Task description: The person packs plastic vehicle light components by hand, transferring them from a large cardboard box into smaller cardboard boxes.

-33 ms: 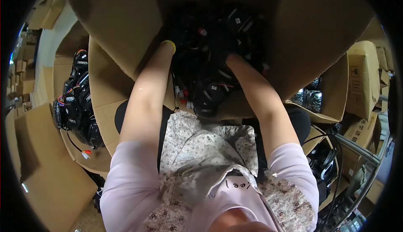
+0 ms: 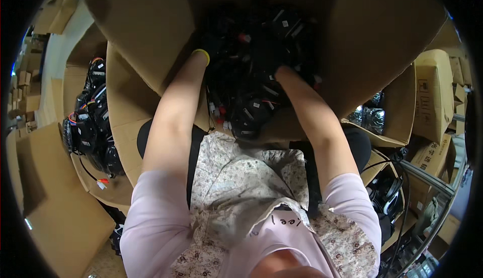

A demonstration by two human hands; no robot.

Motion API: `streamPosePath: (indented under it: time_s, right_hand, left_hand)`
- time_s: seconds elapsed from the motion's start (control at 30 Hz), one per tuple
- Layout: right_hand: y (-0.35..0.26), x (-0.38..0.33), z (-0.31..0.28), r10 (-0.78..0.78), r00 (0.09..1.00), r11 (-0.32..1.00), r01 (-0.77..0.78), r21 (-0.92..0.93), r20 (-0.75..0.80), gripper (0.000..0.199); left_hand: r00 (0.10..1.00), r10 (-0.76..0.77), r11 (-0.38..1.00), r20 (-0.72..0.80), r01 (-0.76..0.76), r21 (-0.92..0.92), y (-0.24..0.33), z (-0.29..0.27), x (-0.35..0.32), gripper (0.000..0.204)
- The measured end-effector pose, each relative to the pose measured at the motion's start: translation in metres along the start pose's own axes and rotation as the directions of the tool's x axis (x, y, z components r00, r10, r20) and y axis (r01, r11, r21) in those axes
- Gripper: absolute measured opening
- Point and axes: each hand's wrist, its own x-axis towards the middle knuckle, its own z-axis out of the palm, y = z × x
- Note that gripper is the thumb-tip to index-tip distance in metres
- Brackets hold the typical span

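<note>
Both my arms reach into a tall cardboard box [image 2: 136, 21] in front of me. Inside lies a heap of black cabled devices [image 2: 251, 109] in plastic wrap, with white labels and red and white plugs. My left hand [image 2: 214, 45], in a dark glove with a yellow cuff, is at the left side of the heap. Further right, my right hand [image 2: 266, 57], also dark-gloved, is down among the devices. The fingers of both hands merge with the black heap in deep shadow, so whether they grip anything is hidden.
On the left, an open carton [image 2: 75, 84] holds more wrapped black devices [image 2: 95, 122]. A smaller carton [image 2: 402, 127] with wrapped items stands at the right. Black cables [image 2: 410, 187] hang by a metal rail [image 2: 427, 177]. A patterned apron [image 2: 241, 172] covers my lap between the boxes.
My right wrist has shifted slightly to the right and toward me. The left arm stays nearly where it was.
</note>
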Motion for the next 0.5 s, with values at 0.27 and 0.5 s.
streamPosePath:
  time_s: [0.27,0.5]
  right_hand:
    - [-0.024,-0.038,-0.1,-0.477,0.871,0.594,0.222,-0.773,-0.117,0.037]
    - [-0.093,-0.057,-0.2,-0.337,0.915,0.931,0.289,-0.222,-0.221,0.032]
  left_hand:
    - [0.876,0.48,0.85,-0.046,-0.452,0.269,0.063,-0.035,-0.021,0.049]
    - [0.853,0.52,0.62,0.044,-0.412,0.668,0.223,-0.146,-0.08,0.023]
